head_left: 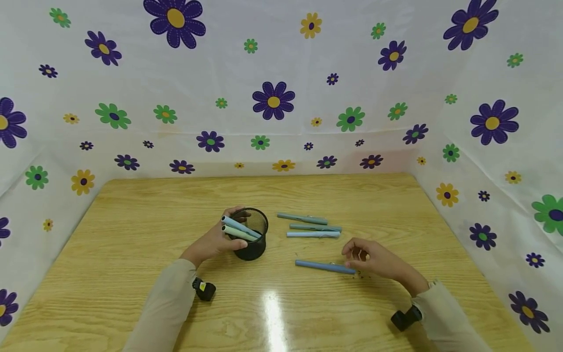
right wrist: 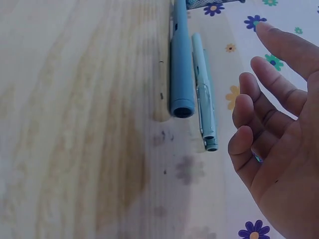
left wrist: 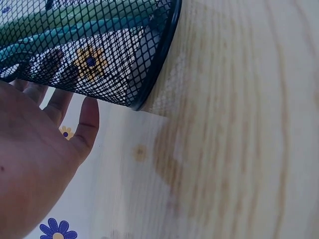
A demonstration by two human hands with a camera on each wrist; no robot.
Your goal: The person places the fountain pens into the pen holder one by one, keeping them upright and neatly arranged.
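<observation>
Pens (head_left: 242, 228), one light blue and one light green, lean in the black mesh cup (head_left: 253, 248) on the worktop (head_left: 132, 234). I see the left hand (head_left: 214, 243) hold the cup. The right hand (head_left: 375, 258) is loose and holds nothing, just beside the end of a darker blue pen (head_left: 323, 266). Three more pens (head_left: 314, 227) lie close together, right of the cup.

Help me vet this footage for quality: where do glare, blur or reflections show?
Head view: a bright glare streak on the table, toward the bottom edge; left wrist view: the mesh cup reads clearly, the table's grain looks softer; right wrist view: the grain is soft too, with faint flower shapes, perhaps reflections.
</observation>
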